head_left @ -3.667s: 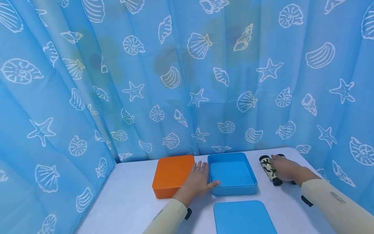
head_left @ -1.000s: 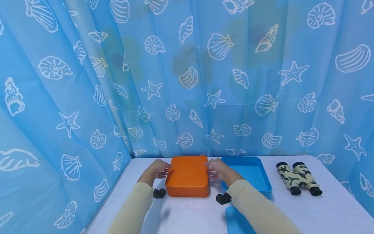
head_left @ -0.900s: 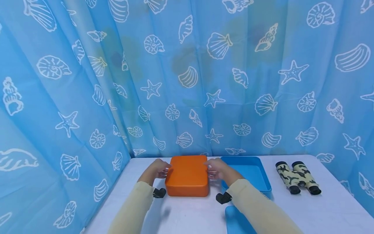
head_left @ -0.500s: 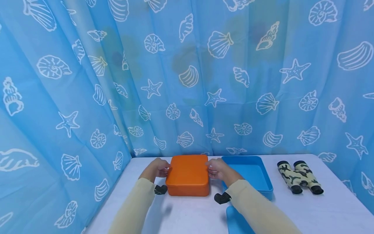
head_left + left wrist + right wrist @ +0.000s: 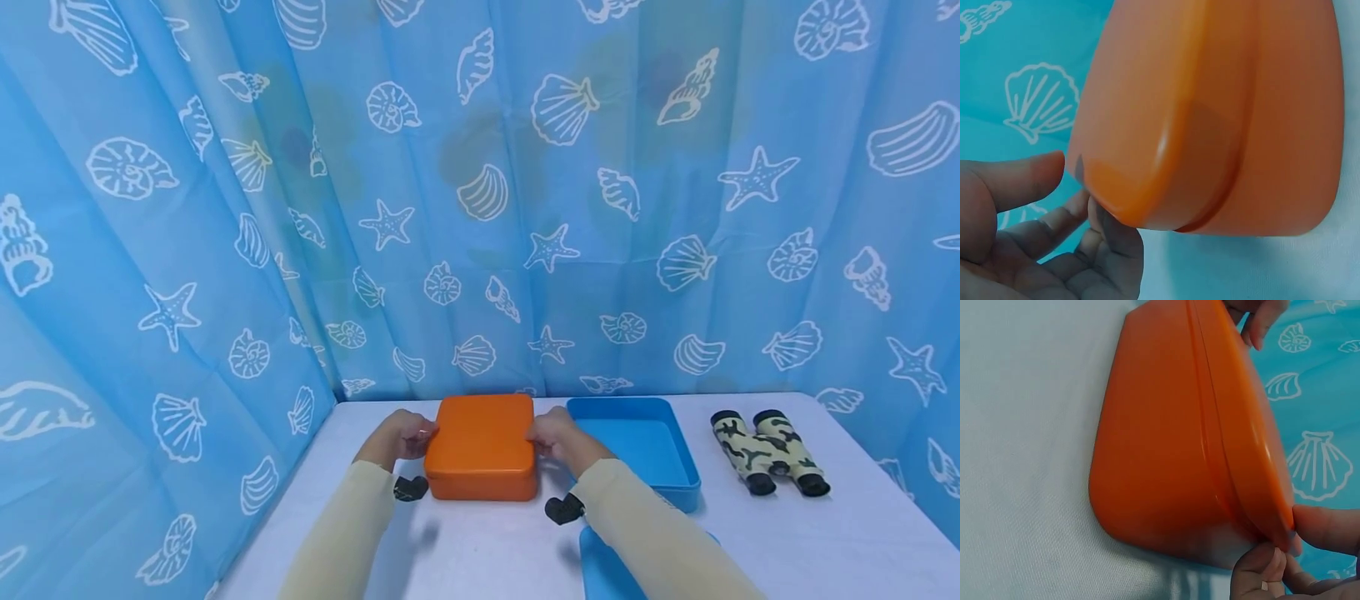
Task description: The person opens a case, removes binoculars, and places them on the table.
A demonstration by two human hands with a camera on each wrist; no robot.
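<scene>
An orange lidded box stands at the back of the table, a thin seam running below its lid. My left hand is at the left side of the lid; in the left wrist view its thumb lies by the lid's edge and its curled fingers touch from below. On the opposite side my right hand pinches the lid's rim, thumb on top and fingers under, as the right wrist view shows. The lid sits on the box. The box's inside is hidden.
Just right of the orange box is an open blue box, partly behind my right wrist. A blue lid lies in front, half covered by my right sleeve. Camouflage binoculars lie further right. A shell-print curtain borders the table.
Earlier my right hand was on the binoculars and my left hand between the boxes. Both came to the orange box's sides; in the last second the fingers have closed in on the lid's edges.
</scene>
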